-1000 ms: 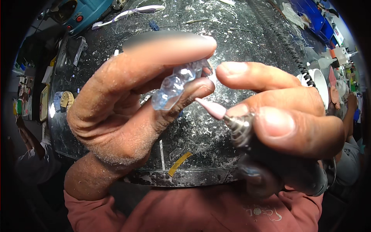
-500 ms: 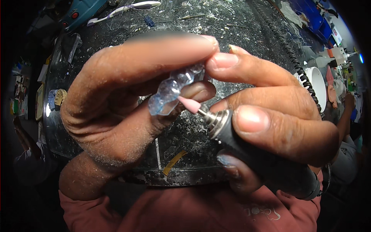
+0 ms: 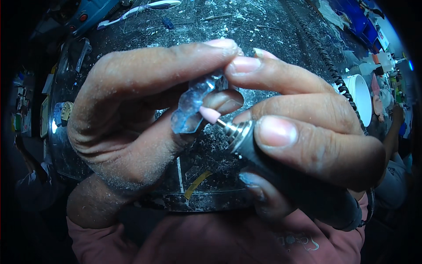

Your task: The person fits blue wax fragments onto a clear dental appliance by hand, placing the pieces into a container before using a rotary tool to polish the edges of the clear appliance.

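Observation:
Between the thumb and fingers of my left hand (image 3: 127,114) is a clear, bluish dental aligner (image 3: 191,103) with tooth-shaped bumps. Fine pale dust coats that hand. My right hand (image 3: 307,114) grips a black rotary handpiece (image 3: 290,176) with a metal collar, held at a slant. Its pink cone-shaped grinding tip (image 3: 210,115) touches or nearly touches the aligner's edge. The right index fingertip rests against the left fingertips above the aligner. My left fingers hide part of the aligner's far end.
The dark worktop (image 3: 193,176) is strewn with white dust. A toothbrush (image 3: 140,11) and a small blue piece (image 3: 167,23) lie at the back. Dental models (image 3: 63,112) stand at left; a coiled cord (image 3: 323,53) and a white tub (image 3: 360,99) are at right. Other people sit at both sides.
The handpiece and my right hand have shifted slightly left, the pink tip moving a little up along the aligner's edge. The aligner has tilted slightly. The light looks bluer and dimmer.

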Motion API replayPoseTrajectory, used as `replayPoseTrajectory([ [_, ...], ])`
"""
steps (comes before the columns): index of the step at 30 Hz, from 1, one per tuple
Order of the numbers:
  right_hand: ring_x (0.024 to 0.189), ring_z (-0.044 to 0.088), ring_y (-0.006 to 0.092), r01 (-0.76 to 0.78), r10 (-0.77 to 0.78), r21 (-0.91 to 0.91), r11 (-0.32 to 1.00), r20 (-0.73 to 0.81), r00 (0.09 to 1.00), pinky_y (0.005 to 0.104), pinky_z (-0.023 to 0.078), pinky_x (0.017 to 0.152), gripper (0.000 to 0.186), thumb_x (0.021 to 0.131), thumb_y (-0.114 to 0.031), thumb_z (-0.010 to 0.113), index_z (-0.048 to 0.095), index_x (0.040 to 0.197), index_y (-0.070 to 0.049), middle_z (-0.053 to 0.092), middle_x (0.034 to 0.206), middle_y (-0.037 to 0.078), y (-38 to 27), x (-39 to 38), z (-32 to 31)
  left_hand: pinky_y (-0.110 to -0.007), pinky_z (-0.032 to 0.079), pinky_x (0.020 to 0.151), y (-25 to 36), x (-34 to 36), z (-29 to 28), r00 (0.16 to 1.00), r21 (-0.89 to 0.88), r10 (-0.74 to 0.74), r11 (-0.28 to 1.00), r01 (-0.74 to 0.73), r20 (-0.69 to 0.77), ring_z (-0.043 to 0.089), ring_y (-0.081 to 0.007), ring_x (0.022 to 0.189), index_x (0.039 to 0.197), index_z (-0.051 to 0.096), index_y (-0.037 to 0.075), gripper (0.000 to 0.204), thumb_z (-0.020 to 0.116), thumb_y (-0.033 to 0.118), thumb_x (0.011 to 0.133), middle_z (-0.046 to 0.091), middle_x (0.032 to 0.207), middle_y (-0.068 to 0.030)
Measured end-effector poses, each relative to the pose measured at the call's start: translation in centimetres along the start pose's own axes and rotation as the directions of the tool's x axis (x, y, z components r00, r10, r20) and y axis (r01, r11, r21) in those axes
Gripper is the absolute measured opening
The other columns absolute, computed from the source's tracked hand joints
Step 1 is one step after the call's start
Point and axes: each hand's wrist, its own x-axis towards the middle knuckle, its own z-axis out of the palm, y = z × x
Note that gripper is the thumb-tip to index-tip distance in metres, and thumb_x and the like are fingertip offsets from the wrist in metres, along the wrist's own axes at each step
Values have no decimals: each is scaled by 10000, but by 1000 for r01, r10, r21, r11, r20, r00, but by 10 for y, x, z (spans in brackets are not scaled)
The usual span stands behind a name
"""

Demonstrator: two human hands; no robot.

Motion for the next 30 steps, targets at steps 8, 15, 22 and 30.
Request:
replayPoseTrajectory([
  [8, 985, 657, 356, -16, 16, -2, 1000, -3, 1000, 494, 516, 944, 339, 890, -168, 677, 492, 1150, -54, 647, 940, 183, 2, -3, 1, -424, 517, 973, -3, 0, 2, 999, 63, 47, 997, -46, -5, 642, -299, 1084, 1191, 553, -35, 360, 673, 143, 901, 644, 1155, -223],
  [15, 983, 659, 349, -28, 28, -1, 1000, -5, 1000, 485, 517, 940, 338, 887, -167, 680, 497, 1149, -54, 648, 944, 180, 1, -5, 0, -425, 516, 974, 0, 1, 4, 1000, 31, 8, 999, -7, -15, 645, -299, 1078, 1181, 561, -28, 336, 673, 109, 895, 652, 1135, -219],
  [22, 981, 660, 343, -40, 40, 6, 999, -8, 999, 477, 519, 936, 338, 885, -166, 683, 503, 1148, -55, 650, 949, 177, 2, -6, 1, -415, 516, 972, -8, -4, -5, 988, 278, 155, 949, -148, 0, 649, -294, 1067, 1178, 567, -28, 331, 674, 103, 894, 656, 1128, -215],
  [30, 978, 661, 336, -44, 44, 15, 999, -9, 999, 467, 520, 931, 337, 883, -164, 687, 509, 1148, -56, 651, 953, 173, 4, -4, 4, -440, 500, 982, 5, -1, 8, 997, 161, -25, 986, 38, -78, 617, -336, 1119, 1236, 479, -23, 527, 681, 323, 894, 608, 1185, -268],
])
